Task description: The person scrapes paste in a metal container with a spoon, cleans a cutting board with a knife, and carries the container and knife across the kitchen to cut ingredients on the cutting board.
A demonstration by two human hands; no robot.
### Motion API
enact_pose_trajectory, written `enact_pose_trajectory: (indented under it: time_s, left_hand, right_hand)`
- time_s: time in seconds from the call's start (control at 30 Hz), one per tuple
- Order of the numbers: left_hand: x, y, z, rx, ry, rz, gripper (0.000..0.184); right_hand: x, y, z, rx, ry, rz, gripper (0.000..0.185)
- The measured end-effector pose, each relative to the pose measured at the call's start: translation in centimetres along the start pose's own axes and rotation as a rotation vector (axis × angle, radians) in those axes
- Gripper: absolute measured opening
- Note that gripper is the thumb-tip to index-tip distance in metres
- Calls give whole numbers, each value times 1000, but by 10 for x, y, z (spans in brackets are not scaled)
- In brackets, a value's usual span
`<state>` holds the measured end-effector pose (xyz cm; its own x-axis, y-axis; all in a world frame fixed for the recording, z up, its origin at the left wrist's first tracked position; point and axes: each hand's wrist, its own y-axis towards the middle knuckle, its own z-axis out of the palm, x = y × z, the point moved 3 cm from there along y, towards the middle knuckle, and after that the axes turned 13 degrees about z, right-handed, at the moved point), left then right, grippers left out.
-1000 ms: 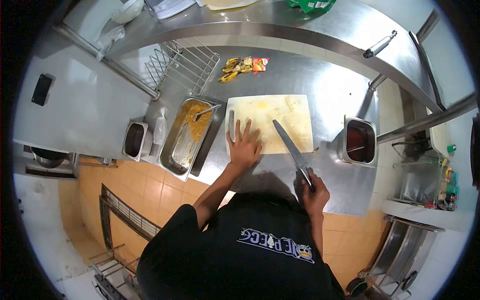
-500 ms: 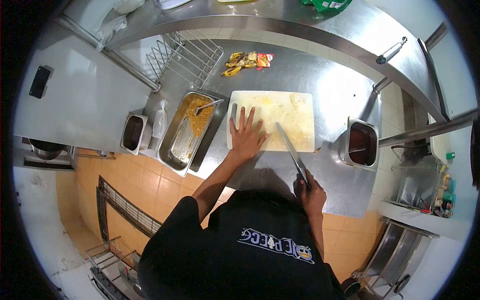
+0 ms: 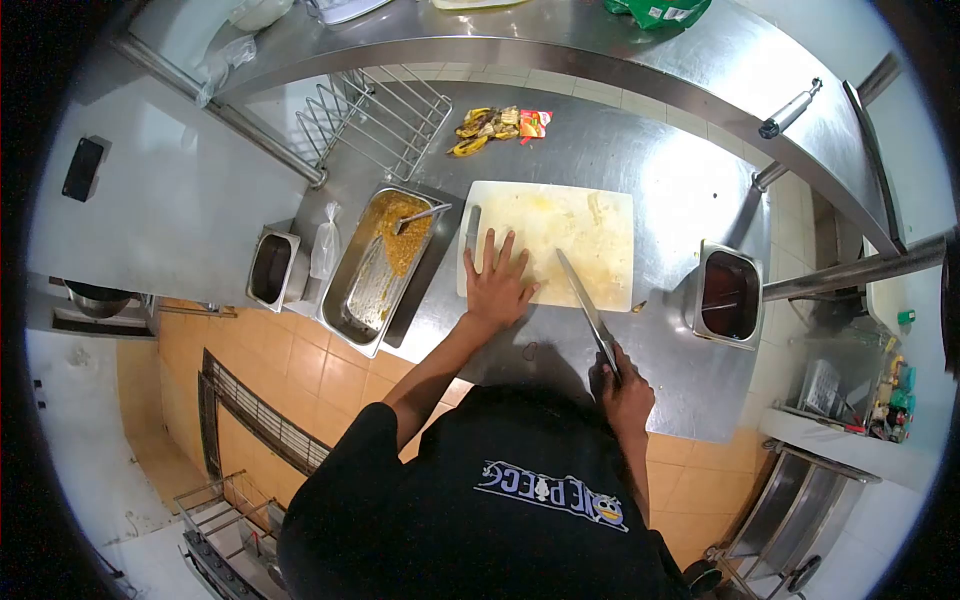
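Note:
My left hand (image 3: 497,293) lies with spread fingers on the lower left part of a white cutting board (image 3: 590,225). The handle of a large knife (image 3: 588,304) is wrapped in my right hand (image 3: 627,390), below the board's near edge. Its blade slants up and left, with the tip over the board. Left of the board is a steel pan (image 3: 362,312) holding orange-brown mash (image 3: 403,250) and a spoon (image 3: 424,217).
Banana peels (image 3: 483,130) and a red packet (image 3: 535,123) lie behind the board. A wire rack (image 3: 385,120) stands at the back left. Steel containers (image 3: 272,268) (image 3: 728,295) flank the work area. An overhead shelf (image 3: 560,50) crosses above the table.
My left hand has slid slightly down toward the board's near edge since half a second ago. The knife stays in my right hand at nearly the same place. The whole view has shifted slightly.

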<state>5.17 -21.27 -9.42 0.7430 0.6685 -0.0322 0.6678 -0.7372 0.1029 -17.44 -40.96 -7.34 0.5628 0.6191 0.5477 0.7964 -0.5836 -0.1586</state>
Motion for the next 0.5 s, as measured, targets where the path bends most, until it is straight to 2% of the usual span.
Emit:
enact_pose_trajectory:
  time_s: [0.3,0.5]
  left_hand:
    - [3,14,5,-47,30,59,72]
    - [-4,26,-8,67,-16,-42,75]
  right_hand:
    - [0,0,-3,-8,0,-8,44]
    - [-4,1,1,20,-19,40,43]
